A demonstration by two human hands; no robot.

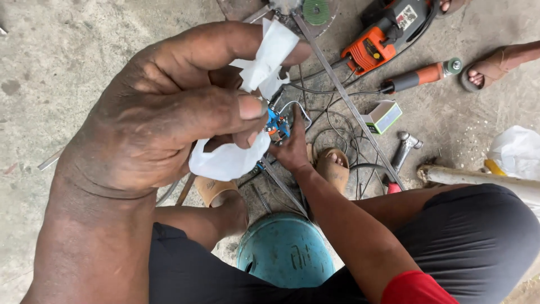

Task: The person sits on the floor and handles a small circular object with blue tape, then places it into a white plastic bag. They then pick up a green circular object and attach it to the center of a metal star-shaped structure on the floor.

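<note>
Looking down past my left hand (163, 112), I saw its fingers (247, 107) pinching a crumpled white tissue (230, 160) above the concrete floor (50, 67), and I judged the thin paper could tear or slip from that tight grip. My right hand (292, 149) pinched a small blue electronic part (275, 125) with trailing wires (332, 121), which could snag.

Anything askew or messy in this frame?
Yes. Loose wires sprawl tangled across the concrete floor among an orange power tool, a hammer and a small box. The left hand pinches crumpled white paper; the right hand holds a small blue part.
</note>
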